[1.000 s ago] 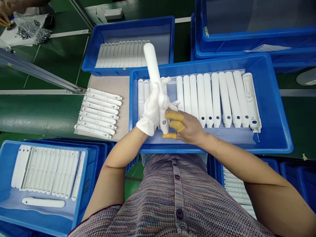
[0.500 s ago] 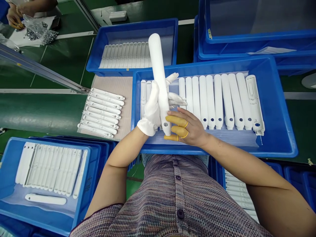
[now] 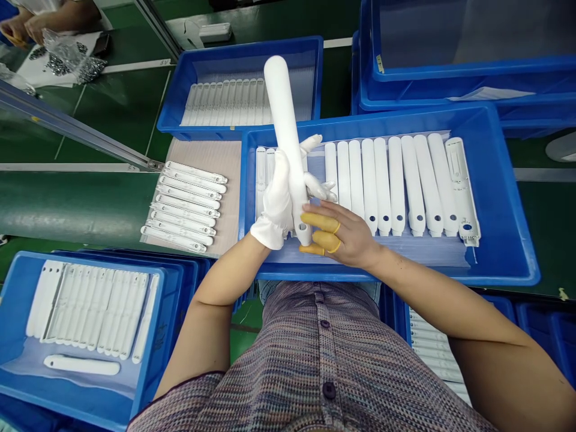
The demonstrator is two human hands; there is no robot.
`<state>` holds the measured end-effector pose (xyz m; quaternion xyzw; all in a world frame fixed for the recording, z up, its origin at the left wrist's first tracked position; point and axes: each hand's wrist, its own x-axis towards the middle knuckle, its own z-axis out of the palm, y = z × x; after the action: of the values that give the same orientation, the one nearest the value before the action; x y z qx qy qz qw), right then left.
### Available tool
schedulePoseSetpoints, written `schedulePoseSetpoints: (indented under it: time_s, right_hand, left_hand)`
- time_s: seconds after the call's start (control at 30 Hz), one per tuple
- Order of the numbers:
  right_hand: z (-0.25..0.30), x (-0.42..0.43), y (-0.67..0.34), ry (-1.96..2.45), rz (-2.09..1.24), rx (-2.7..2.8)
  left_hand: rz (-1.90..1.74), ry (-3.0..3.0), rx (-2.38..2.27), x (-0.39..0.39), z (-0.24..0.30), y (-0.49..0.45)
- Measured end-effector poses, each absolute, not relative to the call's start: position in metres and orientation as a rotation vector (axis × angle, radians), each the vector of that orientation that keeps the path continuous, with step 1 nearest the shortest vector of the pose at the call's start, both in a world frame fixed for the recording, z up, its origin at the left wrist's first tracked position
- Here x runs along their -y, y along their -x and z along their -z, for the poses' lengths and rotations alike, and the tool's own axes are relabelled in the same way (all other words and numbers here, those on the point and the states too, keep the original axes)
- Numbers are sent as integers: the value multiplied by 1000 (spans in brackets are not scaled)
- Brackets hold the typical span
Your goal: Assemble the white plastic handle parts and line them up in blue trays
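A long white plastic housing [image 3: 284, 114] with a rounded far end and a small hole near its lower end is held up over the large blue bin [image 3: 391, 275]. My left hand [image 3: 278, 192], in a white glove, wraps round its middle, thumb on the near side and fingers beyond. My right hand [image 3: 339, 231], with yellow finger cots on some fingers, closes on the housing's lower end. Beneath and to the right, a row of similar white housings [image 3: 382, 180] lies in the bin; the rightmost piece [image 3: 463, 186] shows its hollow inner side.
Slim white parts [image 3: 184, 204] lie stacked on a beige sheet at left. Another blue bin [image 3: 243, 45] with white pieces stands behind; one more bin [image 3: 148, 348] sits lower left. Stacked blue bins [image 3: 450, 84] rise at back right. A co-worker's hands [image 3: 31, 27] show upper left.
The housing's far end has tipped slightly left, still in both hands. My left fingers curl a little closer to it. The co-worker's hands have shifted left.
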<state>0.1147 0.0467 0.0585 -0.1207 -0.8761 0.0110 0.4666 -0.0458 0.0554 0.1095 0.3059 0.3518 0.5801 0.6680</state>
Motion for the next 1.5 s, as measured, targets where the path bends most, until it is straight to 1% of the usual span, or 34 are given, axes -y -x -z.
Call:
schedulePoseSetpoints:
  time_s: [0.17,0.37,0.6,0.77,1.07,1.2,1.3,1.4,1.5]
  right_hand:
    - [-62,-49,-116,222,112,2062]
    - [-57,-50,-115,238,16,2128]
    - [-53,-49,-119,287,-36,2202]
    - [-54,-48,-118,328,16,2203]
    - [-49,-52,-121,209,-80,2121]
    - [-52,-51,-122,244,-268,2064]
    - [-54,-50,-124,433,-522,2030]
    - [-55,-51,-123,618,-964,1932]
    - [-53,-54,-121,621,-1426,1735]
  left_hand:
    - [-1380,-700,-763,-55,-111,48]
    - [-1331,-622,-882,-54,-113,46]
    - [-1346,-667,-850,-52,-110,39]
    - [-1366,-652,-836,-53,-109,39]
    - [-1375,-693,-748,-53,-112,44]
    - [-1357,-697,-800,-54,-111,45]
    - [-1333,-685,-871,-56,-110,44]
    - [-1362,-732,-846,-57,-107,40]
    - [-1407,-777,-794,-58,-101,35]
